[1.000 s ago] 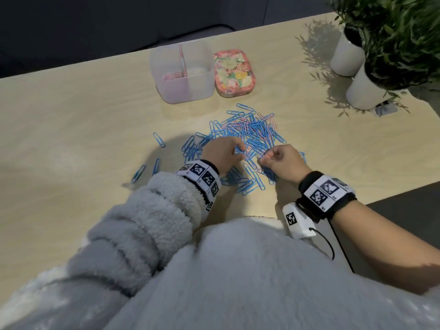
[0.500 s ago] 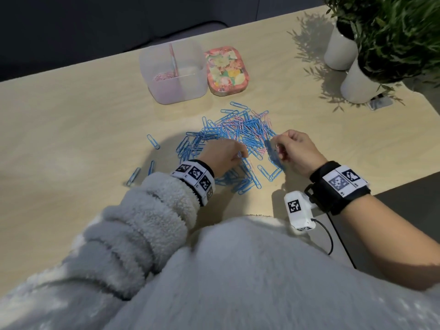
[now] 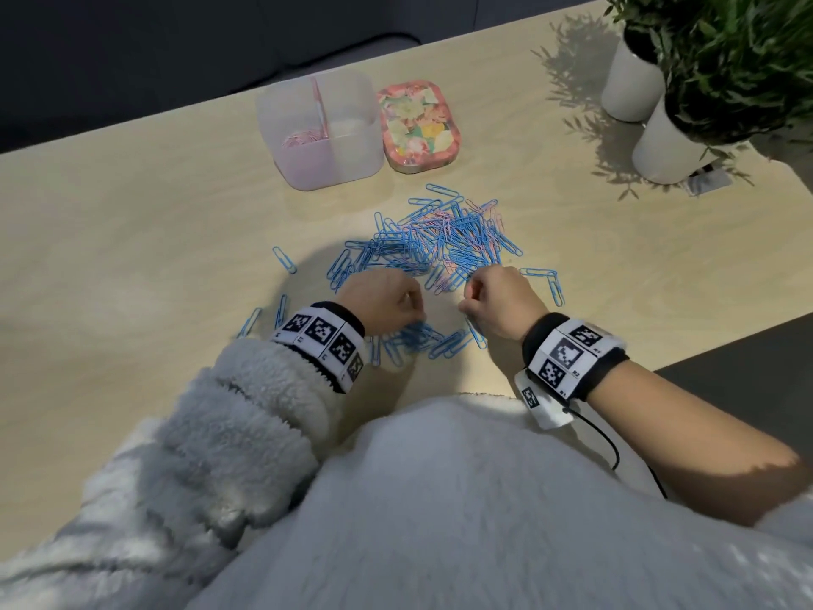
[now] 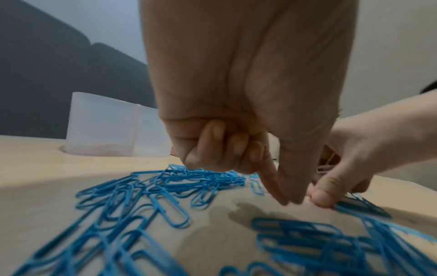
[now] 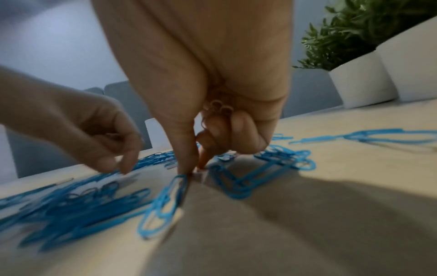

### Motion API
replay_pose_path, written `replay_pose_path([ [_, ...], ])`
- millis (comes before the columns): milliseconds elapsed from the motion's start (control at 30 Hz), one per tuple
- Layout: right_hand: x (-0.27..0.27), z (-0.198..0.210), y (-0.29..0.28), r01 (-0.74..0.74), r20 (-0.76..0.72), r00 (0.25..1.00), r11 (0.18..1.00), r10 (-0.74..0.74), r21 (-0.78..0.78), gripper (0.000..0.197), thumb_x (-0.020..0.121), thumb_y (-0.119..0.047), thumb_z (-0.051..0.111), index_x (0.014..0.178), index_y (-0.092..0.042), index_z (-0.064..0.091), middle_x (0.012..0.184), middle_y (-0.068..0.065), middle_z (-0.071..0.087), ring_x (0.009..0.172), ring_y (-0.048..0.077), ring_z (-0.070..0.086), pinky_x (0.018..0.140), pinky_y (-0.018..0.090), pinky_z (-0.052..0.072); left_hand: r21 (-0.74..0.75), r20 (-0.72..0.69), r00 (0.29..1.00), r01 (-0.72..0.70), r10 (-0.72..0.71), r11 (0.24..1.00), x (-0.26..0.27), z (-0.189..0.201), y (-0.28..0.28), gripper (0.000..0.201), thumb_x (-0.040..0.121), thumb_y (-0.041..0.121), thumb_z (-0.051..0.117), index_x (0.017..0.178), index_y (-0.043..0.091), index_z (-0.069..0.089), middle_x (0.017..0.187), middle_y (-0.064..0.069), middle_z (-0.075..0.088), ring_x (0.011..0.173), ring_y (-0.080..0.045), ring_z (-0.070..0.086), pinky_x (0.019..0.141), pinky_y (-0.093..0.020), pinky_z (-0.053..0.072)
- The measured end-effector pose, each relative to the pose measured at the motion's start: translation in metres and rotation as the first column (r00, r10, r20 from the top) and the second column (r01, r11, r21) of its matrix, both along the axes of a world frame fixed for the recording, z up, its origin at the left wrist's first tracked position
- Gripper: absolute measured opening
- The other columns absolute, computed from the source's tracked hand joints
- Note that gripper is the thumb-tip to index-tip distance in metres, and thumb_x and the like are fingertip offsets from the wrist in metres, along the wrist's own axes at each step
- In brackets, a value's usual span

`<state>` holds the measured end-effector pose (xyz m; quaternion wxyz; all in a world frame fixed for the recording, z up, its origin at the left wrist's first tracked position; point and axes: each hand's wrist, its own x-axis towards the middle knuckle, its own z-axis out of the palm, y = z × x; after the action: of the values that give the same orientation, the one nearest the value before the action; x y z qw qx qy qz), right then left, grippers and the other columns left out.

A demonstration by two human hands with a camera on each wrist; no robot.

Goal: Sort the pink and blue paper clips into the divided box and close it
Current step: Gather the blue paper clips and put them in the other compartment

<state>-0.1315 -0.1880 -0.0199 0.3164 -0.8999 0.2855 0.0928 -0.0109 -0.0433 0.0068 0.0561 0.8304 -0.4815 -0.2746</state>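
Pale wood table (image 3: 132, 239) — wiry blue clips (image 3: 444, 239)

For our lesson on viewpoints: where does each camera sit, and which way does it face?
Head: above, facing down at the table, box, both hands, sleeves.
Left wrist: low, along the left hand toward the box; the right hand shows too.
Right wrist: low, along the right hand toward the plant pots.
All share the blue paper clips.

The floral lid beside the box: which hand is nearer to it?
Right. The right hand is almost straight below the floral lid; the left hand is further left, under the box.
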Motion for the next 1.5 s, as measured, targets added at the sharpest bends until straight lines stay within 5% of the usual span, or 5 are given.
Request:
replay_pose_path([
  [267, 0.0, 0.014, -0.012, 0.059, 0.052, 0.996, 0.977, -0.071, 0.205, 0.026, 0.085, -0.007, 0.053, 0.061, -0.014, 0.046, 0.061, 0.005, 0.055, 0.054, 0.013, 0.05, 0.055, 0.022, 0.041, -0.085, 0.029, 0.989, -0.142, 0.145, 0.986, -0.008, -0.006, -0.037, 0.026, 0.087, 0.031, 0.056, 0.113, 0.028, 0.057, 0.108, -0.002, 0.064, 0.107, -0.024, 0.058, 0.086, -0.035, 0.044],
  [467, 0.01, 0.019, -0.018, 0.291, 0.066, 0.818, 0.509, -0.572, 0.81, 0.025, 0.086, 0.003, 0.042, 0.07, -0.015, 0.045, 0.049, 0.003, 0.049, 0.036, 0.011, 0.038, 0.039, 0.013, 0.025, -0.134, 0.036, 0.973, -0.223, 0.229, 0.966, -0.002, -0.013, -0.028, 0.017, 0.086, 0.035, 0.057, 0.101, 0.026, 0.059, 0.1, 0.0, 0.065, 0.098, -0.023, 0.06, 0.074, -0.03, 0.042],
  [733, 0.011, 0.004, -0.007, -0.028, 0.172, 0.985, 0.991, 0.004, 0.134, 0.005, 0.088, -0.013, 0.056, 0.083, -0.014, 0.055, 0.057, -0.001, 0.048, 0.055, 0.017, 0.045, 0.058, 0.029, 0.035, -0.186, 0.109, 0.971, -0.189, 0.212, 0.964, 0.003, -0.016, -0.016, 0.018, 0.088, 0.033, 0.053, 0.101, 0.023, 0.061, 0.1, -0.002, 0.067, 0.098, -0.025, 0.061, 0.074, -0.033, 0.045],
  [900, -0.005, 0.009, -0.01, -0.145, 0.012, 0.989, 0.986, 0.147, -0.078, 0.015, 0.086, -0.011, 0.047, 0.083, -0.014, 0.062, 0.084, 0.011, 0.068, 0.086, 0.032, 0.059, 0.074, 0.036, 0.046, -0.19, 0.145, 0.976, -0.134, 0.162, 0.973, -0.001, -0.018, -0.023, 0.019, 0.089, 0.033, 0.05, 0.099, 0.025, 0.063, 0.104, -0.001, 0.066, 0.102, -0.025, 0.06, 0.073, -0.032, 0.043],
  [1500, 0.043, 0.005, -0.01, 0.04, 0.076, 0.996, 0.998, -0.036, -0.049, 0.022, 0.079, -0.022, 0.07, 0.085, -0.002, 0.067, 0.087, 0.018, 0.068, 0.086, 0.033, 0.06, 0.073, 0.031, 0.044, -0.059, 0.105, 0.989, -0.101, 0.107, 0.993, -0.003, -0.019, -0.013, 0.013, 0.087, 0.023, 0.052, 0.093, 0.018, 0.062, 0.101, -0.004, 0.066, 0.095, -0.028, 0.061, 0.071, -0.032, 0.041],
])
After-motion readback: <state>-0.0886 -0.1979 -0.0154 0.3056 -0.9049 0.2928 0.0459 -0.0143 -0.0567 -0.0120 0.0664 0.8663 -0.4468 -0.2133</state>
